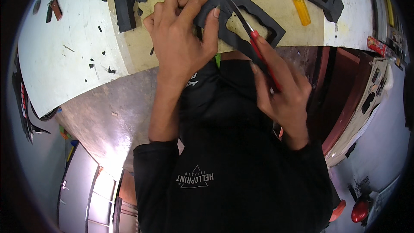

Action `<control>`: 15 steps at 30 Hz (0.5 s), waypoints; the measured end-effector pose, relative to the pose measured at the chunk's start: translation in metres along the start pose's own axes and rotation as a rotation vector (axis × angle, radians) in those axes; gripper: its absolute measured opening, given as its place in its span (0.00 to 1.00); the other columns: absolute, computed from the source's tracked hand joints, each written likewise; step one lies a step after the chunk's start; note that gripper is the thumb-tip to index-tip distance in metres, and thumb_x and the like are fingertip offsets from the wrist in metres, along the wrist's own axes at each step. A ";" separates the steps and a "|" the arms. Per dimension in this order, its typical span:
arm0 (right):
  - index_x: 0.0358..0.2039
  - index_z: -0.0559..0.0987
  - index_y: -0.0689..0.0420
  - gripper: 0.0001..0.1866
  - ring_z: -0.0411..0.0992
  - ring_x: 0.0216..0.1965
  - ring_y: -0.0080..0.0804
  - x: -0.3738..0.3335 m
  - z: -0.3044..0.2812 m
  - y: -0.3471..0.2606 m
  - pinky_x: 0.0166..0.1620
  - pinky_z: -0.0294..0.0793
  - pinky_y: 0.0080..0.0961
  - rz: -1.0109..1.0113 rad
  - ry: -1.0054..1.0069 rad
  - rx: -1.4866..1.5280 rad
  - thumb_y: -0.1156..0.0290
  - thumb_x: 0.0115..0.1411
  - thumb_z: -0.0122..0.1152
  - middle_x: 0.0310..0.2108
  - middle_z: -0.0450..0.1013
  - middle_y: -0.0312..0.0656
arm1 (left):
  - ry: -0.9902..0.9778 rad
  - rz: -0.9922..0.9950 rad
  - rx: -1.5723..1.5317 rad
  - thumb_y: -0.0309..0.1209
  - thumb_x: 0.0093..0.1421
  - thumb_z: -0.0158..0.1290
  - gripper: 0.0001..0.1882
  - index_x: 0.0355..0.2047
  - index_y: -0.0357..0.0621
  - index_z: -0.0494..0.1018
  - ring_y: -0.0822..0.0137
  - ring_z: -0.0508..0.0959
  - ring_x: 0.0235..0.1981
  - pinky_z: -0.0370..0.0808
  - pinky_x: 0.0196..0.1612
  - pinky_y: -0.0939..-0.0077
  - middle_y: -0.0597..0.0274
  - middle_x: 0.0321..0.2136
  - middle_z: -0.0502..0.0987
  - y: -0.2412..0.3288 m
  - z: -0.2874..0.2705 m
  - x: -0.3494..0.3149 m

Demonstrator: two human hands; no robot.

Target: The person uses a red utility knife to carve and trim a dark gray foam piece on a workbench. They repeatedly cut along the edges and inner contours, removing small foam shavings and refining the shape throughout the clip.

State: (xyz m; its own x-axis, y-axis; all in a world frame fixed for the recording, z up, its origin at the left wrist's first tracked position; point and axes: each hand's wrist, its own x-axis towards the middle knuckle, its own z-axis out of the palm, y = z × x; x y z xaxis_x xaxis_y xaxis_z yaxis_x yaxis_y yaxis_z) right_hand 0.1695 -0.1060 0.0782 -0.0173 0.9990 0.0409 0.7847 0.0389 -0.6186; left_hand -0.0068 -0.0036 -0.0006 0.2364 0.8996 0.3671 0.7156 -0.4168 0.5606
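Observation:
My left hand (pixel 181 28) grips a black foam frame (pixel 271 21) by its left end, thumb and index finger pressed on its face. The frame lies at the table's near edge and has a wavy-edged opening in its middle. In my right hand (pixel 284 86) is a red-handled craft knife (pixel 261 56), fingers wrapped round the handle. Its narrow dark blade reaches up and left over the opening, with the tip close to my left thumb. Whether the blade touches the foam I cannot tell.
Black foam blocks (pixel 124 7) lie left of my left hand, with small black scraps around. A yellow lighter (pixel 301 8) and another black foam frame (pixel 331 4) are at the right. A brown-handled tool (pixel 55 6) lies far left on the white tabletop (pixel 64 64).

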 end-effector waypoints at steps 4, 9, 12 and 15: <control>0.57 0.78 0.61 0.26 0.83 0.38 0.46 0.009 0.015 0.007 0.39 0.81 0.34 -0.037 0.028 -0.004 0.82 0.55 0.68 0.40 0.81 0.57 | 0.001 -0.003 -0.009 0.34 0.58 0.62 0.19 0.51 0.58 0.82 0.69 0.69 0.33 0.57 0.43 0.70 0.71 0.29 0.69 0.001 0.000 0.001; 0.57 0.77 0.60 0.27 0.83 0.37 0.45 0.010 0.016 0.008 0.36 0.81 0.33 -0.017 0.008 0.005 0.82 0.56 0.67 0.37 0.81 0.56 | 0.001 -0.017 -0.015 0.34 0.58 0.62 0.19 0.51 0.59 0.82 0.69 0.69 0.33 0.57 0.43 0.70 0.71 0.29 0.69 0.002 0.000 0.000; 0.58 0.77 0.59 0.27 0.83 0.35 0.44 0.009 0.015 0.007 0.34 0.80 0.33 -0.011 -0.012 -0.003 0.82 0.56 0.67 0.35 0.80 0.54 | -0.001 -0.011 0.005 0.34 0.58 0.62 0.19 0.51 0.59 0.82 0.69 0.69 0.33 0.58 0.44 0.70 0.71 0.29 0.69 0.001 0.001 -0.001; 0.59 0.77 0.58 0.28 0.82 0.31 0.41 0.010 0.017 0.010 0.32 0.79 0.32 -0.024 0.003 -0.002 0.82 0.56 0.67 0.32 0.80 0.53 | 0.002 -0.012 -0.006 0.33 0.58 0.62 0.18 0.51 0.58 0.82 0.69 0.70 0.34 0.58 0.44 0.69 0.70 0.29 0.70 0.001 0.001 -0.001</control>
State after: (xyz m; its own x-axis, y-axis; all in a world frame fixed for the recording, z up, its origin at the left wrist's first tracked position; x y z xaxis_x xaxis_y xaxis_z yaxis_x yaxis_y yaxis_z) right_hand 0.1664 -0.0957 0.0595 -0.0342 0.9977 0.0580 0.7851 0.0627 -0.6162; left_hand -0.0057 -0.0047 -0.0015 0.2263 0.9045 0.3614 0.7145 -0.4063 0.5695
